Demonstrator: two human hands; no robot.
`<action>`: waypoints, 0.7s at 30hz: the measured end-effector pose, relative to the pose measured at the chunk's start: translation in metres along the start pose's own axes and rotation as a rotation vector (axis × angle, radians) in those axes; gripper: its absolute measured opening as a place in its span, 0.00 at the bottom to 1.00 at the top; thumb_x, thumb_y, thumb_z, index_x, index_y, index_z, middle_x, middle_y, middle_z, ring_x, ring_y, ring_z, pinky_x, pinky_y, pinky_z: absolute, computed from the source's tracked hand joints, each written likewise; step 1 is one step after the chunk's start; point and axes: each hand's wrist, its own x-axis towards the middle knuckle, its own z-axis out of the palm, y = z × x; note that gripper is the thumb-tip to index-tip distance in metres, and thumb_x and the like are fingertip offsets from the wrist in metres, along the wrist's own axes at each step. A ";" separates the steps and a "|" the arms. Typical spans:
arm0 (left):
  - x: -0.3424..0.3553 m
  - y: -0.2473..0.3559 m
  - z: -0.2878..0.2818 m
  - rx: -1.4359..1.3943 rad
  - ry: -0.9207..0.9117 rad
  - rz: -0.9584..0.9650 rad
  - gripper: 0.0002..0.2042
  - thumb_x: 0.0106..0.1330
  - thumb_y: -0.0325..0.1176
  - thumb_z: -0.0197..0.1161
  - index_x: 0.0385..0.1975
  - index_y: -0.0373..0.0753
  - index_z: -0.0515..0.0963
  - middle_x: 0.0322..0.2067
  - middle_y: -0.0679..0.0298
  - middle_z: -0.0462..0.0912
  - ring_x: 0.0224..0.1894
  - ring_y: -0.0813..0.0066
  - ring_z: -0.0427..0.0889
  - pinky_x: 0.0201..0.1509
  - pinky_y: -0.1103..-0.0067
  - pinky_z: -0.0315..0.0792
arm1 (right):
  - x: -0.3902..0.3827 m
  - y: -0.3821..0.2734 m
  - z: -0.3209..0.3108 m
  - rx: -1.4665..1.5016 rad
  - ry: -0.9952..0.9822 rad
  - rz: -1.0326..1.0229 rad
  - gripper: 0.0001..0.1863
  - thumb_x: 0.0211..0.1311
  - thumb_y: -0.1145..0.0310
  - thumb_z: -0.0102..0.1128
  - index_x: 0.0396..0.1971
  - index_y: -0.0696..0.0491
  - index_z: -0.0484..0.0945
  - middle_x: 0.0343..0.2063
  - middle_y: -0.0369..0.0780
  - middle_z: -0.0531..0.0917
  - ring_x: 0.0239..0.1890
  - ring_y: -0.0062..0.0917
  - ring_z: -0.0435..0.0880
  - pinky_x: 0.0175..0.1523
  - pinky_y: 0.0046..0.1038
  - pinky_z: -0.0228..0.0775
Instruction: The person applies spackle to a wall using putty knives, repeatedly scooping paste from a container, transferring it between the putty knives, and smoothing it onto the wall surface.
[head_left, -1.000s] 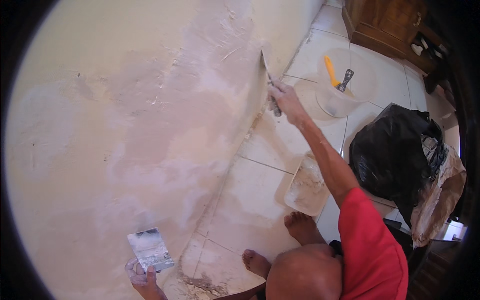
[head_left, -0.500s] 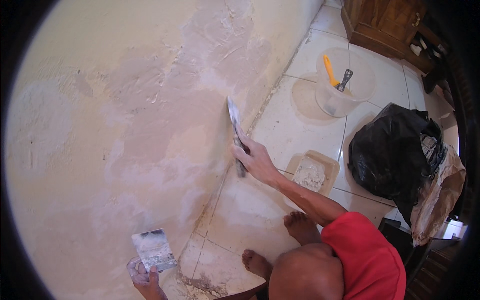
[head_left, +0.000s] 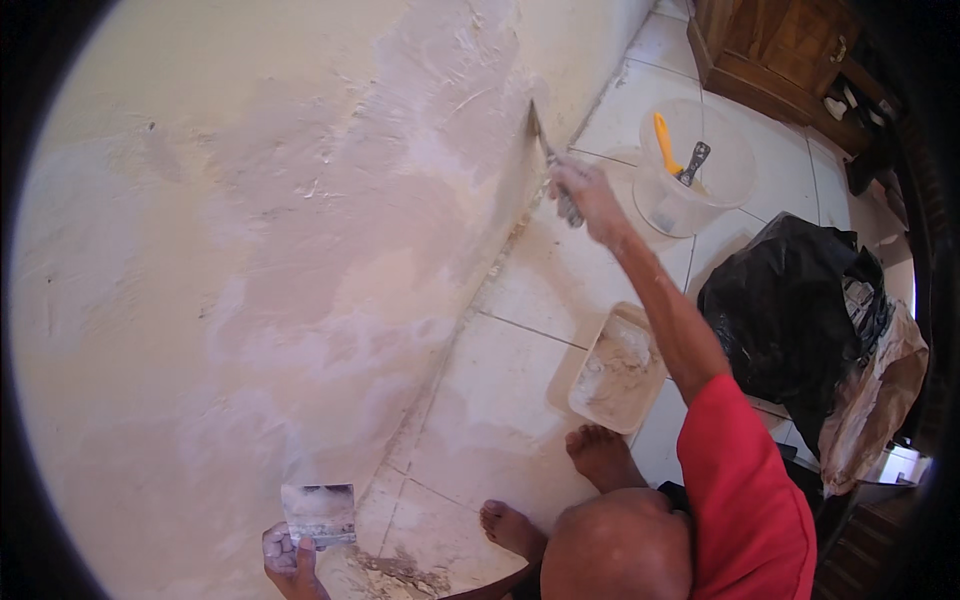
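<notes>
Cream wall [head_left: 130, 400]: fills my left side, with a broad pinkish patch, ridged in places, across its upper middle.
Floor [head_left: 520, 390]: pale tiles meeting the wall along a slanting, crumb-strewn joint.
Cabinet [head_left: 770, 50]: brown wood, at the far right.
Bag [head_left: 780, 300]: black plastic, slumped on the floor to the right of my arm.
Paper [head_left: 875, 390]: brown, crumpled, against the bag's right side.
Bucket [head_left: 722, 195]: clear, upright beyond the bag; an orange handle [head_left: 665, 143] and a black handle [head_left: 694, 163] stick up inside.
Tray [head_left: 597, 412]: shallow, just beyond my right foot [head_left: 605, 455], whitish paste [head_left: 622, 360] lying in it.
Knife [head_left: 540, 132]: in my right hand, blade seen nearly edge-on at the wall's low far end; whether it touches, I can't tell.
Right hand [head_left: 592, 195]: closed around the knife's handle, slightly blurred.
Plate [head_left: 320, 512]: flat, squarish, smeared, in front of the wall near the bottom.
Left hand [head_left: 290, 560]: partly curled, thumb pressed on the plate's lower edge, fingers whitened.
</notes>
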 end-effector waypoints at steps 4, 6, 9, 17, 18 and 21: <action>0.000 0.005 0.005 -0.014 -0.019 -0.014 0.14 0.60 0.27 0.62 0.44 0.35 0.71 0.36 0.63 0.78 0.36 0.76 0.77 0.38 0.78 0.71 | -0.042 0.017 0.042 0.020 0.007 0.010 0.16 0.65 0.61 0.54 0.40 0.58 0.81 0.21 0.32 0.75 0.22 0.14 0.70 0.26 0.21 0.64; 0.000 0.006 0.006 0.026 -0.056 -0.027 0.14 0.60 0.27 0.63 0.44 0.35 0.71 0.36 0.63 0.78 0.37 0.76 0.77 0.40 0.78 0.71 | -0.059 0.020 0.057 -0.050 -0.022 -0.005 0.16 0.66 0.61 0.54 0.41 0.58 0.80 0.21 0.32 0.74 0.23 0.14 0.69 0.29 0.22 0.64; 0.000 0.006 0.012 0.023 -0.059 -0.017 0.13 0.60 0.27 0.63 0.44 0.34 0.71 0.36 0.64 0.78 0.38 0.77 0.76 0.42 0.79 0.70 | -0.087 0.020 0.061 -0.107 -0.076 -0.062 0.16 0.66 0.63 0.52 0.46 0.58 0.79 0.21 0.31 0.72 0.23 0.15 0.68 0.31 0.22 0.64; 0.003 0.010 0.010 -0.016 -0.095 -0.105 0.11 0.64 0.29 0.60 0.44 0.35 0.70 0.38 0.63 0.77 0.42 0.78 0.76 0.46 0.80 0.71 | -0.137 0.005 0.038 0.117 -0.295 0.059 0.26 0.67 0.67 0.48 0.64 0.59 0.67 0.27 0.35 0.77 0.23 0.15 0.72 0.29 0.18 0.67; 0.003 0.009 0.009 -0.085 -0.118 -0.169 0.10 0.66 0.30 0.59 0.44 0.35 0.70 0.39 0.63 0.77 0.43 0.77 0.76 0.48 0.79 0.71 | -0.137 0.002 0.029 0.226 -0.293 0.111 0.27 0.67 0.66 0.48 0.64 0.61 0.66 0.27 0.36 0.78 0.22 0.16 0.73 0.27 0.18 0.67; 0.000 0.024 0.033 -0.221 -0.093 -0.223 0.09 0.69 0.30 0.57 0.43 0.34 0.69 0.41 0.62 0.77 0.45 0.74 0.78 0.52 0.75 0.73 | -0.131 -0.006 0.011 0.465 -0.262 0.161 0.22 0.65 0.65 0.48 0.54 0.63 0.71 0.25 0.39 0.78 0.20 0.16 0.74 0.23 0.17 0.65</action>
